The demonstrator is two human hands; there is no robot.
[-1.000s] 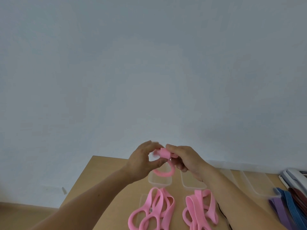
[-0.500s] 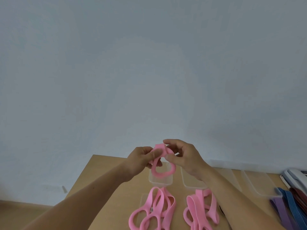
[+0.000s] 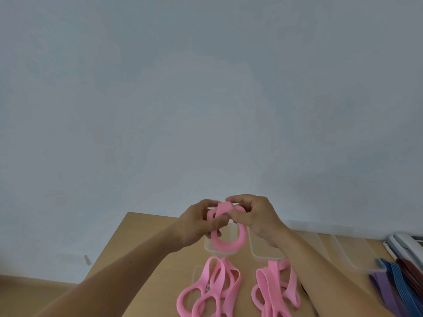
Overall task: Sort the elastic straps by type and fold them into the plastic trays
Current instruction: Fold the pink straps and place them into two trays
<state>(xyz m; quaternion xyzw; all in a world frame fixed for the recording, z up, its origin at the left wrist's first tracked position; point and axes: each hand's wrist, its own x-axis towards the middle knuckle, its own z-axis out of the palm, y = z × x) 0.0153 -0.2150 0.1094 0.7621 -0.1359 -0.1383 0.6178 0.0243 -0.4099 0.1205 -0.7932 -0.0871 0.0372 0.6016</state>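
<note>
left hand (image 3: 196, 227) and right hand (image 3: 256, 218) raised together over a table (image 3: 148, 248), fingers of both curled tight on one pink strap (image 3: 229, 244); upper end doubled into a short flat tab between the thumbs, lower loop hanging free above a clear tray (image 3: 207, 248) at the table's far side. looks to be the folding step, sorting of the pinks seemingly part done: two loose heaps of pink straps, left heap (image 3: 212, 289) and right heap (image 3: 274, 287), side by side nearer the camera, the left one partly over another clear tray (image 3: 196, 274), hard to make out. next move likely calls for gathering the hanging loop into the fold, keeping the pinch firm against the elastic's spring, then lowering the bundle into the tray beneath it. second tray (image 3: 256, 253) just beside the first, under the right wrist; third tray (image 3: 348, 255) farther right. purple strap (image 3: 380, 287), blue straps (image 3: 398, 280) and dark red straps (image 3: 409, 271) bunched at the right edge, well apart from the pinks, touched by neither hand. pale wooden tabletop, plain grey-blue wall (image 3: 206, 110) filling most of the view, white device (image 3: 405, 245) at far right, too cropped to identify.
</note>
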